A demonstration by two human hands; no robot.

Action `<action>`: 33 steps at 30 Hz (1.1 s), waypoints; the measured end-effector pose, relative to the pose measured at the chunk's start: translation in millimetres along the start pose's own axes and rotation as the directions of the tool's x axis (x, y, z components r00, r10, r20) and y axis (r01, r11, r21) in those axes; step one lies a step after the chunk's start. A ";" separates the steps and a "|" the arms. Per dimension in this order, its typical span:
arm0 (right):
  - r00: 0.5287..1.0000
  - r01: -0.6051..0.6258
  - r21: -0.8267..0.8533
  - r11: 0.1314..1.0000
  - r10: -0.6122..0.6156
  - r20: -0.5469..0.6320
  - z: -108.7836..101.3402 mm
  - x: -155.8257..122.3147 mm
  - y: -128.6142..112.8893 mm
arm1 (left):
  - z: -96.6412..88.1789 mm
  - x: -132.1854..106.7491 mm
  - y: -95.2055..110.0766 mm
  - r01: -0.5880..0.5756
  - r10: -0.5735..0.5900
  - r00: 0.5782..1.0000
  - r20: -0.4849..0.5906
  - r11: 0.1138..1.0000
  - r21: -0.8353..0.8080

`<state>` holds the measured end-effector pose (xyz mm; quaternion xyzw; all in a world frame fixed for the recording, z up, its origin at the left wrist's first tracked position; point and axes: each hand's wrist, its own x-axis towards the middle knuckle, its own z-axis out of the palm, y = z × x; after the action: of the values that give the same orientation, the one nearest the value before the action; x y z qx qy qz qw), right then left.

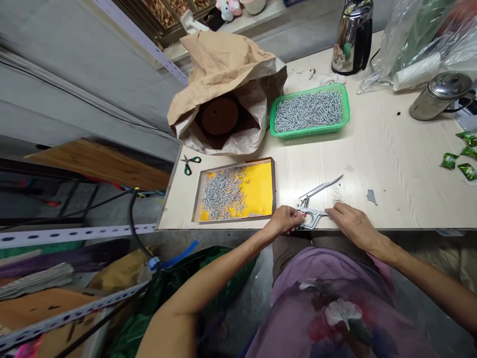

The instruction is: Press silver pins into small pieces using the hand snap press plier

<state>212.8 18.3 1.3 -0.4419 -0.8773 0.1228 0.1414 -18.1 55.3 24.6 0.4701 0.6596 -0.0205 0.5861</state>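
A metal plier-like press tool (315, 203) lies near the front edge of the pale wooden table (391, 159), its handles spread apart. My left hand (285, 220) is curled at the tool's head, fingers pinched together on something too small to make out. My right hand (350, 223) rests on the lower handle and presses it to the table. To the left sits a shallow yellow tray (261, 191) with a heap of silver screws (221, 193).
A green basket (309, 130) full of screws stands behind the tray. A brown paper sack (223, 84) sits at the table's back left, green-handled scissors (189, 163) beside it. Two kettles (353, 35), plastic bags and green sweets (462, 159) lie at the right. Shelving rails stand left.
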 end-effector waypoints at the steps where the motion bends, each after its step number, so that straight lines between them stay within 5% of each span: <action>1: 1.000 0.007 -0.018 1.000 -0.007 -0.016 1.6 -0.9 0.0 | -0.1 0.9 0.0 0.007 -0.007 1.000 0.005 1.000 -0.008; 11: 0.982 0.058 -0.203 0.978 -0.092 -0.167 12.6 -2.8 -0.5 | -0.1 2.4 -2.1 0.090 -0.080 0.995 0.065 0.981 -0.171; 19: 0.986 0.048 -0.232 0.972 -0.083 -0.147 13.9 -3.9 -1.7 | -9.6 9.4 15.7 0.145 -0.145 0.975 0.168 0.989 0.016; 25: 1.000 0.003 -0.094 0.996 -0.004 -0.018 2.7 0.5 0.8 | -10.8 7.4 19.5 0.170 -0.173 0.967 0.186 0.985 0.028; 33: 0.986 0.080 -0.058 0.995 -0.071 0.150 -9.0 29.8 48.6 | -8.3 10.9 9.3 0.175 -0.167 0.975 0.148 0.984 -0.041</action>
<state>235.0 71.4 -2.7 -0.4023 -0.9049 0.1217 0.0665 -16.9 71.8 23.4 0.3929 0.6538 -0.0872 0.6408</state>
